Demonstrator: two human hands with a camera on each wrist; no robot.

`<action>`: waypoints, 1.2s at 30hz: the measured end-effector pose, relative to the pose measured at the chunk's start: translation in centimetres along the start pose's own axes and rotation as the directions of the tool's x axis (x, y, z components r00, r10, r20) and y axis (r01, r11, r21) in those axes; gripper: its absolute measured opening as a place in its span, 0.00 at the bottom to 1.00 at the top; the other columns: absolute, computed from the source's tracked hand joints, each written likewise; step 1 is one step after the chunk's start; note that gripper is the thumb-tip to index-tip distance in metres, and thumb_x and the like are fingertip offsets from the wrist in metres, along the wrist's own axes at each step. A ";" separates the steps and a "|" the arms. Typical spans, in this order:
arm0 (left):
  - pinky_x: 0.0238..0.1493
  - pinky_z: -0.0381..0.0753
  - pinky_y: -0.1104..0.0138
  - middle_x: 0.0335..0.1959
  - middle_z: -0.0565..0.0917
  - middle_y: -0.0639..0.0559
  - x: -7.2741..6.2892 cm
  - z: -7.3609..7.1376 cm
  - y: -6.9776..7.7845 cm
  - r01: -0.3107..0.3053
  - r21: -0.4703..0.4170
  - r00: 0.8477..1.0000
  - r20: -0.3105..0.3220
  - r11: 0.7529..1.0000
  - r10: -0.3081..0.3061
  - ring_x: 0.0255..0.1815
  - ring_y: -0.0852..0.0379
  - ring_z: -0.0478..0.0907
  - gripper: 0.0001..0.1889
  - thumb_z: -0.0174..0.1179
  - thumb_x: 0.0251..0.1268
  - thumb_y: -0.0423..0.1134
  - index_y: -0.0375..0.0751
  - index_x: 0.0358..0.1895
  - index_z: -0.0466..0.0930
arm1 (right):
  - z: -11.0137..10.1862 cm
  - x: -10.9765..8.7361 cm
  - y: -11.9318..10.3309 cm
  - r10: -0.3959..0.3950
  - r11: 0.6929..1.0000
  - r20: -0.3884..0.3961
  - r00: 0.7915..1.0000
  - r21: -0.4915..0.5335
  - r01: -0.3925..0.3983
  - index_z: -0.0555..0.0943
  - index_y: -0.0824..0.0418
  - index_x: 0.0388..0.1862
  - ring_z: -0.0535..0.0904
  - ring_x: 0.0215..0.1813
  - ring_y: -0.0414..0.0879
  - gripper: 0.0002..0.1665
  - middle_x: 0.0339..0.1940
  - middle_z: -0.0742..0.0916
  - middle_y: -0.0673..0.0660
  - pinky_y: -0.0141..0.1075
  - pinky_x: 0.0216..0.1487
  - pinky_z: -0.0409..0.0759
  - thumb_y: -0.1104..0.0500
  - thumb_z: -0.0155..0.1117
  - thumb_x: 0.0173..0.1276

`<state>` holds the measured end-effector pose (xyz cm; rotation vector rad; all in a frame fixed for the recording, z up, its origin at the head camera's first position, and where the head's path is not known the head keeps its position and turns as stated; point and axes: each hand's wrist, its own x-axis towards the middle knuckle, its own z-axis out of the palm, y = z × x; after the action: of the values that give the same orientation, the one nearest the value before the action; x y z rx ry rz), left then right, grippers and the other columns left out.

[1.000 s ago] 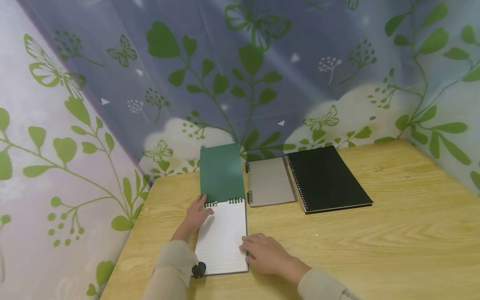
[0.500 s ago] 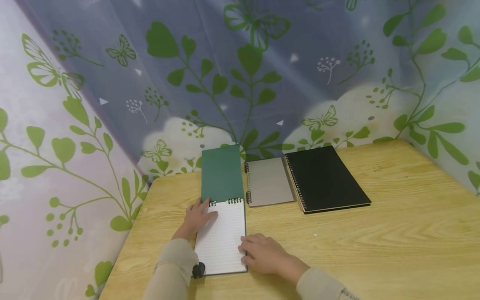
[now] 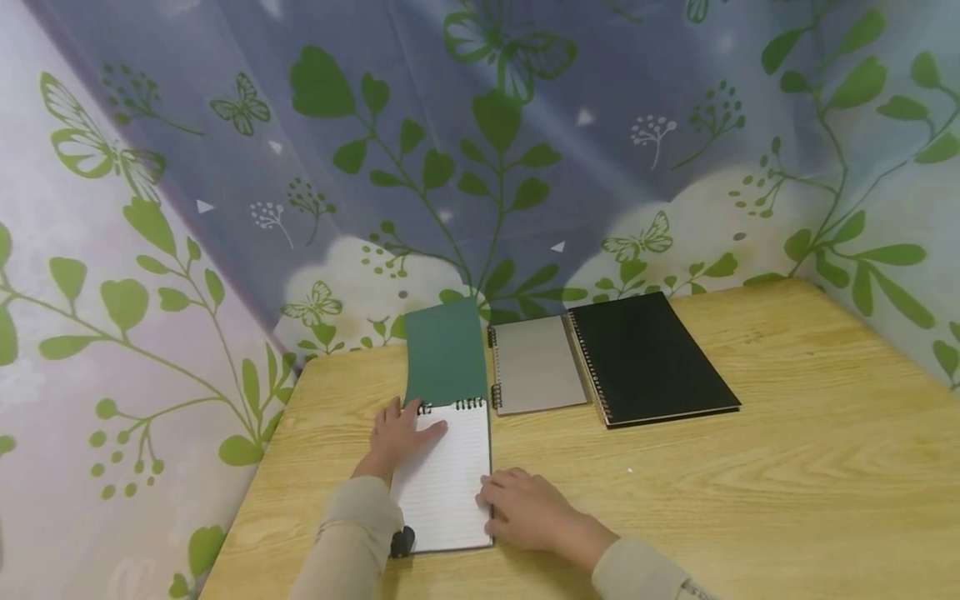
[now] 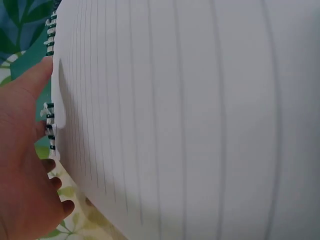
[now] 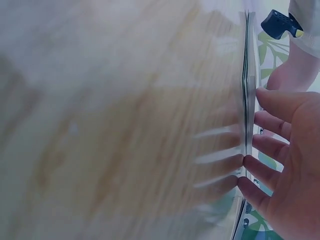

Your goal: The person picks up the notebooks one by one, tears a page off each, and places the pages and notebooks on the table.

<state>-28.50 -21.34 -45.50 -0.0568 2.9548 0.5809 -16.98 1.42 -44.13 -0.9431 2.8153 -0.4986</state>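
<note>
A spiral notebook (image 3: 446, 492) lies open on the table, its lined white page facing up and its green cover (image 3: 446, 350) flipped back beyond the black rings. My left hand (image 3: 399, 433) rests at the notebook's upper left by the rings, thumb stretched over the page. In the left wrist view, the lined page (image 4: 165, 120) fills most of the frame, with that hand beside the rings at its left. My right hand (image 3: 528, 507) touches the notebook's right edge. In the right wrist view, its fingers (image 5: 260, 192) are extended, tips against the page edges.
A grey spiral notebook (image 3: 540, 364) lies closed just right of the green cover. Beside it is a larger black spiral notebook (image 3: 656, 358). All lie on a wood-grain table (image 3: 750, 500), with a leaf-patterned curtain (image 3: 420, 167) behind. A black wrist device (image 3: 402, 542) sits by the left sleeve.
My left hand has shifted slightly right, its thumb reaching farther over the page. The green cover's far edge sits slightly lower. My right hand stays at the notebook's right edge.
</note>
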 end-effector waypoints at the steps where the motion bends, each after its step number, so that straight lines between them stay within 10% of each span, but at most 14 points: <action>1: 0.65 0.48 0.37 0.73 0.48 0.36 0.0 0.0 0.2 -0.005 0.012 1.000 -0.005 1.000 0.005 0.72 0.33 0.43 0.40 0.51 0.58 0.65 0.44 0.69 0.58 | 0.0 0.0 0.1 0.000 1.000 0.004 1.000 0.002 0.000 0.77 0.50 0.55 0.69 0.64 0.51 0.22 0.64 0.75 0.52 0.49 0.60 0.71 0.46 0.58 0.63; 12: 0.66 0.48 0.39 0.71 0.58 0.42 0.5 0.7 1.0 -0.007 0.070 1.000 -0.018 0.998 0.008 0.70 0.36 0.50 0.41 0.52 0.58 0.64 0.39 0.68 0.59 | 0.3 0.0 0.4 0.002 1.000 0.018 1.000 0.006 -0.002 0.76 0.48 0.56 0.68 0.65 0.49 0.22 0.65 0.74 0.51 0.47 0.61 0.70 0.45 0.58 0.63; 19: 0.68 0.39 0.40 0.74 0.47 0.41 0.2 0.8 0.4 -0.081 0.126 0.997 -0.002 0.989 0.082 0.74 0.37 0.36 0.45 0.51 0.59 0.64 0.38 0.71 0.50 | 0.3 -0.1 0.3 -0.004 1.000 -0.002 1.000 0.022 0.004 0.76 0.48 0.55 0.68 0.65 0.50 0.22 0.64 0.74 0.51 0.49 0.60 0.70 0.46 0.59 0.62; 26: 0.65 0.46 0.37 0.72 0.51 0.32 -3.4 -0.3 0.5 -0.222 0.132 0.975 0.026 0.966 0.220 0.72 0.33 0.42 0.43 0.55 0.59 0.59 0.32 0.69 0.54 | 0.5 0.1 0.3 0.005 1.000 -0.013 1.000 0.007 -0.005 0.76 0.49 0.55 0.68 0.64 0.51 0.22 0.64 0.74 0.52 0.50 0.60 0.70 0.47 0.60 0.61; 36: 0.66 0.54 0.42 0.72 0.52 0.36 -10.0 -0.9 1.3 -0.359 0.123 0.910 0.266 0.925 0.318 0.71 0.36 0.51 0.48 0.57 0.50 0.67 0.40 0.70 0.56 | 0.9 0.8 0.6 0.030 0.997 -0.035 0.999 0.078 -0.027 0.78 0.49 0.48 0.70 0.59 0.50 0.23 0.56 0.78 0.50 0.49 0.58 0.71 0.38 0.57 0.60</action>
<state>-18.81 -20.34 -42.80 0.5189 2.7719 0.3392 -17.75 1.10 -45.19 -0.8864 2.8146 -0.6218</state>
